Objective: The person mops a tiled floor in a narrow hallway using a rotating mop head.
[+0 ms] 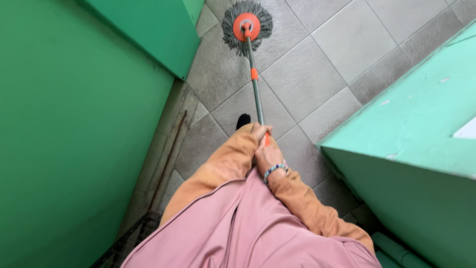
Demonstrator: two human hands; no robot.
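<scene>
left of the mop handle, a green wall fills the frame edge to edge, with a green block jutting out above it toward the floor. at the wall's foot, still left of the handle, a thin rusty rod lies along the floor edge and a dark grate shows near the bottom. grey floor tiles run under and around the handle. at the far end of the handle, top of view, the round mop head rests on the tiles, orange disc in the middle, grey strands splayed around it. a dark shoe toe shows just left of the handle's near end. left hand is closed around the handle, fingers wrapped over it; right hand grips just below, touching the left, fingers curled on the orange grip, beaded bracelet at the wrist. orange sleeves and a pink garment sit beneath the hands. right of the handle, a mint-green ledge with chipped paint, and a green pipe at its base.
</scene>
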